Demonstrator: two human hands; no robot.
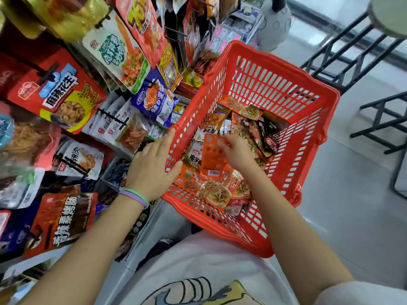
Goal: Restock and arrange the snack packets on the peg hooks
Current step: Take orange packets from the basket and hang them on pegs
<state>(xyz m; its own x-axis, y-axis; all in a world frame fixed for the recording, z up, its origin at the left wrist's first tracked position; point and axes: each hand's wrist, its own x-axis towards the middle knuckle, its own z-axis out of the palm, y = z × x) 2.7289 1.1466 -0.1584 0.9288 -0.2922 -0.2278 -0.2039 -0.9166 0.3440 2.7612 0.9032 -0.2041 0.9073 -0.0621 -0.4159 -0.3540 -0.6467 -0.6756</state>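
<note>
A red plastic basket (286,89) holds several orange and dark snack packets (248,128). My right hand (236,150) reaches into the basket and pinches an orange packet (212,158) by its upper edge, its back side facing me. My left hand (154,164) lies with straight fingers against the basket's left rim, thumb at the wall. On the left, a display of peg hooks (72,164) carries many hanging snack packets, among them a red peanut packet (59,95) and a blue-and-white packet (154,100).
Black metal stool or table frames (343,58) stand on the grey floor to the right of the basket. A round tabletop (389,14) is at the top right. The display's white base (154,227) runs below the basket.
</note>
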